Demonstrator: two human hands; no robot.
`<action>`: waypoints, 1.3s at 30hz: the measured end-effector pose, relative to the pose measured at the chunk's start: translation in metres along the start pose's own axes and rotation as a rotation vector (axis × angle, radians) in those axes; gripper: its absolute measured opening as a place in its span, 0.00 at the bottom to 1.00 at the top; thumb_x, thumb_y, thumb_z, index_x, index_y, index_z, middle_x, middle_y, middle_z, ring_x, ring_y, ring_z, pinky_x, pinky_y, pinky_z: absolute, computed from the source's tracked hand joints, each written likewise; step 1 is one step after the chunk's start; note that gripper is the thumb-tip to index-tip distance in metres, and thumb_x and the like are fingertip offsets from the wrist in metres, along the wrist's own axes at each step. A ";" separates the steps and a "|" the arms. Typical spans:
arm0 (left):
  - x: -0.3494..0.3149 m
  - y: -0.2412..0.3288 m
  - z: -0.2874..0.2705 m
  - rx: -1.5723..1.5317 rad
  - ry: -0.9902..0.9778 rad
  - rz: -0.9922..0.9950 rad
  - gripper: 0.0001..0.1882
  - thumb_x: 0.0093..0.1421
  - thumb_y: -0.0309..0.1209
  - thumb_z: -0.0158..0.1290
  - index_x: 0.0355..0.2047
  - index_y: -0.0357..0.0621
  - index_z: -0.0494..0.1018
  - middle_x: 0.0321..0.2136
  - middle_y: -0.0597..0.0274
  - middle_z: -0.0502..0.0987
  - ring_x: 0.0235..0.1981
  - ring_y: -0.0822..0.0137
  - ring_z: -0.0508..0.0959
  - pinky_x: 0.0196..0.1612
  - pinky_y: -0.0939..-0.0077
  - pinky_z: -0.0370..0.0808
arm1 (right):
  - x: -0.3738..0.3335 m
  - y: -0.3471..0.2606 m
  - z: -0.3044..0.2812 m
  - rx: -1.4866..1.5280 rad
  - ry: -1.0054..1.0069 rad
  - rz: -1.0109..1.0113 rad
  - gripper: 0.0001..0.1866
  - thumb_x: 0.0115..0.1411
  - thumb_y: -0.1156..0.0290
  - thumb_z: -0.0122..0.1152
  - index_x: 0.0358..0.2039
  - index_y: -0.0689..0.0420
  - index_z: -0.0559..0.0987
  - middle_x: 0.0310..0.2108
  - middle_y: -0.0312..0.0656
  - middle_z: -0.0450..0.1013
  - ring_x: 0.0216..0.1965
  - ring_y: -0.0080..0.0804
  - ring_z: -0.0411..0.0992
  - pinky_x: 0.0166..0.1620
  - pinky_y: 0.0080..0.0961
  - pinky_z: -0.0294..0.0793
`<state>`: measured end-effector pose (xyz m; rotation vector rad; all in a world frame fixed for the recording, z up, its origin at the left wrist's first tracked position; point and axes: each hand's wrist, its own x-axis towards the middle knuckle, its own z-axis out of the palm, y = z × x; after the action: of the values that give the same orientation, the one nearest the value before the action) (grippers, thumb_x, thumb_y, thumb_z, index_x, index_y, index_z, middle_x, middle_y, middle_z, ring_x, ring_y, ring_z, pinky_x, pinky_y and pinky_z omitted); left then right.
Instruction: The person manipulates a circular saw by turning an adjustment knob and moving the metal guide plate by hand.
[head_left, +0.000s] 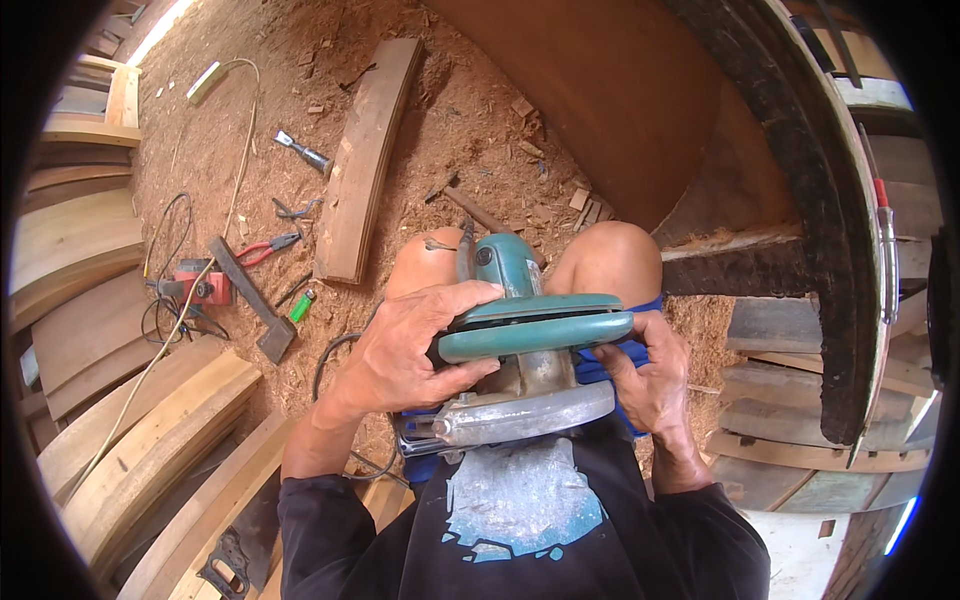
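Note:
A teal circular saw (535, 336) with a bare metal lower part rests over my lap, between my bent knees. Its motor housing points away from me. My left hand (395, 350) is closed round the left end of the teal casing, thumb below and fingers on top. At the right end, my right hand (650, 375) pinches the rim between thumb and curled fingers. A dark gap runs between the two teal layers; the saw's blade cannot be made out. A cord hangs down at the left, beside my left forearm.
Sawdust covers the ground. Ahead lies a thick curved plank (365, 165). To the left are a hammer (252, 300), red-handled pliers (268, 248), a green lighter (302, 305) and a red power tool (203, 286). Curved timbers (150, 440) line the left; a large dark-edged wooden structure (790, 130) rises at right.

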<state>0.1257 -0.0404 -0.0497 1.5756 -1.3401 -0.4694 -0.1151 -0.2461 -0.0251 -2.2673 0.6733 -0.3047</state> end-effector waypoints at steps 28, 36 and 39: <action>-0.004 -0.006 0.007 -0.035 -0.015 0.126 0.40 0.62 0.32 0.70 0.71 0.46 0.63 0.48 0.47 0.79 0.51 0.44 0.81 0.56 0.54 0.77 | 0.012 -0.014 -0.006 0.089 -0.124 0.160 0.17 0.64 0.63 0.72 0.49 0.60 0.86 0.37 0.51 0.85 0.39 0.48 0.86 0.44 0.37 0.82; -0.001 -0.013 0.005 -0.083 -0.091 0.183 0.37 0.67 0.31 0.64 0.73 0.50 0.62 0.44 0.48 0.79 0.45 0.43 0.80 0.51 0.52 0.76 | 0.012 -0.007 -0.004 0.171 -0.191 0.201 0.15 0.66 0.66 0.70 0.51 0.58 0.86 0.37 0.47 0.86 0.38 0.36 0.86 0.45 0.31 0.81; 0.000 -0.011 0.001 -0.072 -0.090 0.194 0.36 0.69 0.32 0.61 0.74 0.46 0.61 0.48 0.46 0.79 0.48 0.43 0.80 0.55 0.53 0.77 | 0.011 -0.001 0.002 0.337 -0.155 0.236 0.14 0.66 0.70 0.69 0.51 0.59 0.86 0.37 0.41 0.86 0.38 0.24 0.83 0.46 0.27 0.80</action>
<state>0.1305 -0.0413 -0.0591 1.3636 -1.5116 -0.4675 -0.1045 -0.2503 -0.0252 -1.8492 0.7390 -0.1154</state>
